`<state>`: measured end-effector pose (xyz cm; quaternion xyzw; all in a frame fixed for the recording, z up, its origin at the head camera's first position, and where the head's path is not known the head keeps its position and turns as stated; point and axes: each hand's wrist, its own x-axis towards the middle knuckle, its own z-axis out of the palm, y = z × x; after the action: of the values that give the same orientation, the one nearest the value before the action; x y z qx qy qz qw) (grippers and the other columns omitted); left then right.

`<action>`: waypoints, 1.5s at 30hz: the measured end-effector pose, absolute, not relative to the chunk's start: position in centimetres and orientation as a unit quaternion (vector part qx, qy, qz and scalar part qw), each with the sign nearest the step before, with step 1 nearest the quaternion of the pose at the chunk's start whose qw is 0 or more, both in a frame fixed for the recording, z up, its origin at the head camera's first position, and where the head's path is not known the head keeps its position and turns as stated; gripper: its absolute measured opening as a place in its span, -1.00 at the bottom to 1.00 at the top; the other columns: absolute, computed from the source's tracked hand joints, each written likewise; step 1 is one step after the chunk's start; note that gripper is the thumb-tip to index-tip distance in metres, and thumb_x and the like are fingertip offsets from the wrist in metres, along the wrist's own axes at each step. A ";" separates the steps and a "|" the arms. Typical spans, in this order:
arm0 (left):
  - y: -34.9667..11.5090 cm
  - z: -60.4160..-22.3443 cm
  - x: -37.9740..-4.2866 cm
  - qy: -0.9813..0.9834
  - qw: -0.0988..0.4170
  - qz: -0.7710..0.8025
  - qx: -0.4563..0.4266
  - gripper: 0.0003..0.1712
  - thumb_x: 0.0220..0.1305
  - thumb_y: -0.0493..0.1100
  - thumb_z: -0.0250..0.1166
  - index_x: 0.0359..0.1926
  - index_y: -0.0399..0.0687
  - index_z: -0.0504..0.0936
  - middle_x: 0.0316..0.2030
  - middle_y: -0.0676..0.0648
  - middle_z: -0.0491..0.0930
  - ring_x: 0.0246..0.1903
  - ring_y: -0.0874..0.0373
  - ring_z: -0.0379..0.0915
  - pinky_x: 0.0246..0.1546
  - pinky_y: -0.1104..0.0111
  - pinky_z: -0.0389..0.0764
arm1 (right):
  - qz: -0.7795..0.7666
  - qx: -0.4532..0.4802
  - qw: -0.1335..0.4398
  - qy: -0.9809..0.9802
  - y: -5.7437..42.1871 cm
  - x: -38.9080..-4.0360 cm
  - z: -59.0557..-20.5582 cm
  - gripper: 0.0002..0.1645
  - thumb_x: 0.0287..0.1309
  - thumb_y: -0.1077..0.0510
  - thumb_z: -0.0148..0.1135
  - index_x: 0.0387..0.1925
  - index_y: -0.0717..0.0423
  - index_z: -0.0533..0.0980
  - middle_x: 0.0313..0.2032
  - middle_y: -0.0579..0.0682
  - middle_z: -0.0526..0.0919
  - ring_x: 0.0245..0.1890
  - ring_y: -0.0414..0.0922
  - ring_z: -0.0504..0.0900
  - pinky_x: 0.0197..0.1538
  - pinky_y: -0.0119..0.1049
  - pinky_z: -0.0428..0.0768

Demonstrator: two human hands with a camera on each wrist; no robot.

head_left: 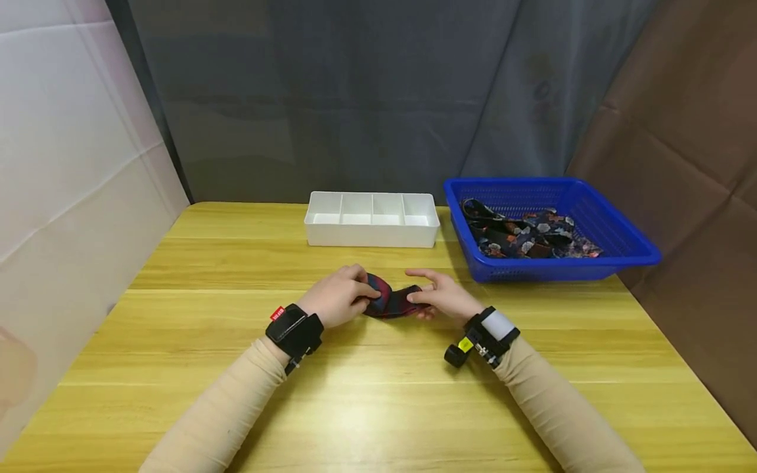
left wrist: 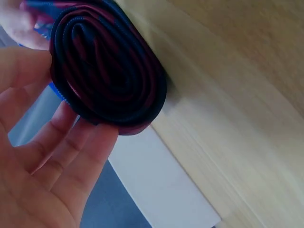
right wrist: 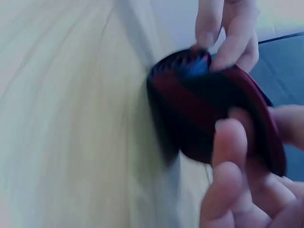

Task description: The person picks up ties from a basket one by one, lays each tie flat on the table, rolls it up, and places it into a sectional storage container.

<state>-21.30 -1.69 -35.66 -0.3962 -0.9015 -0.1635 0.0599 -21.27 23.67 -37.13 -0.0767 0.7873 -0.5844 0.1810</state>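
Note:
A dark blue and maroon necktie (head_left: 399, 305) is partly rolled up, low over the middle of the table. My left hand (head_left: 337, 299) grips the roll between thumb and fingers. Seen from the left wrist, the rolled necktie (left wrist: 111, 71) shows several spiral layers at its edge. To its right, my right hand (head_left: 446, 299) pinches the short unrolled tail with the thumb on top and fingers beneath. The right wrist view shows the striped face of the tail (right wrist: 199, 109) stretching between both hands.
Behind the hands stands a white divided box (head_left: 371, 235) with several compartments. A blue plastic basket (head_left: 568, 269) at the back right holds a heap of dark floral-patterned fabric items (head_left: 526, 233). Grey curtain hangs beyond the wooden table's (head_left: 355, 407) far edge.

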 end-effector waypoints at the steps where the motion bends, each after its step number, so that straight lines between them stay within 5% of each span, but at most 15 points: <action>1: -1.7 -35.7 -21.3 -0.901 0.060 -0.163 -0.397 -0.74 0.28 -0.22 0.27 -0.05 0.05 0.75 -0.15 -0.05 0.47 -0.23 0.12 0.38 -0.21 0.31 0.47 | -0.589 -0.067 0.169 0.788 23.3 -21.4 -37.0 -0.22 0.23 0.26 0.22 0.42 0.21 0.15 -0.44 0.07 0.66 -0.60 -0.12 0.60 -0.52 -0.34 0.54; 14: -1.6 -35.6 -21.3 -0.901 0.062 -0.146 -0.403 -0.67 0.29 -0.22 0.25 0.07 -0.02 0.69 -0.16 -0.09 0.57 -0.19 0.07 0.50 -0.14 0.26 0.53 | -0.612 -0.042 0.096 0.784 18.8 -22.7 -36.1 -0.22 0.17 0.30 0.25 0.41 0.13 0.23 -0.48 0.07 0.66 -0.64 -0.14 0.59 -0.57 -0.31 0.56; 23: -2.7 -35.3 -22.1 -0.897 -0.006 -0.234 -0.374 -0.51 0.33 -0.31 0.09 0.28 -0.20 0.44 -0.04 -0.14 0.63 -0.02 0.03 0.53 0.02 0.16 0.49 | -0.580 -0.085 0.100 0.804 18.4 -22.5 -35.9 -0.24 0.30 0.08 0.21 0.44 0.13 0.18 -0.36 0.14 0.69 -0.58 -0.10 0.59 -0.59 -0.21 0.59; 28: -2.9 -35.4 -22.7 -0.883 -0.046 -0.336 -0.326 -0.57 0.29 -0.08 0.30 0.09 -0.22 0.56 -0.11 -0.09 0.68 -0.06 0.07 0.58 -0.04 0.21 0.53 | -0.552 -0.114 0.092 0.821 18.5 -21.9 -35.7 -0.29 0.37 0.01 0.13 0.44 0.10 0.19 -0.28 0.16 0.69 -0.47 0.00 0.62 -0.53 -0.07 0.62; 34: -2.3 -35.3 -23.4 -0.900 -0.017 -0.356 -0.252 -0.60 0.14 0.18 0.38 -0.30 -0.07 0.67 -0.44 0.06 0.66 -0.40 0.19 0.55 -0.36 0.33 0.50 | -0.556 -0.131 0.103 0.814 18.2 -21.3 -35.9 -0.31 0.45 -0.06 -0.02 0.46 0.13 0.13 -0.18 0.23 0.65 -0.41 0.10 0.61 -0.51 -0.02 0.63; 41: -1.8 -35.3 -23.8 -0.921 0.021 -0.330 -0.207 -0.66 0.15 0.09 0.39 -0.50 -0.05 0.59 -0.63 0.08 0.48 -0.56 0.18 0.37 -0.52 0.38 0.31 | -0.566 -0.119 0.113 0.808 17.6 -21.2 -36.1 -0.31 0.49 -0.09 -0.12 0.49 0.09 0.06 -0.16 0.22 0.62 -0.46 -0.03 0.56 -0.54 -0.06 0.62; 45: -2.1 -35.5 -24.0 -0.924 0.002 -0.333 -0.187 -0.64 0.12 0.05 0.42 -0.36 -0.15 0.59 -0.55 -0.02 0.51 -0.50 0.10 0.41 -0.47 0.34 0.35 | -0.564 -0.124 0.110 0.809 17.5 -21.1 -36.2 -0.27 0.47 -0.11 -0.09 0.49 0.13 0.06 -0.16 0.20 0.63 -0.45 0.01 0.57 -0.54 -0.06 0.62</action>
<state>-24.00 -2.06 -35.49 -0.1869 -0.9243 -0.3327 0.0020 -21.07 17.49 -36.24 -0.1241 0.8091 -0.5638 0.1102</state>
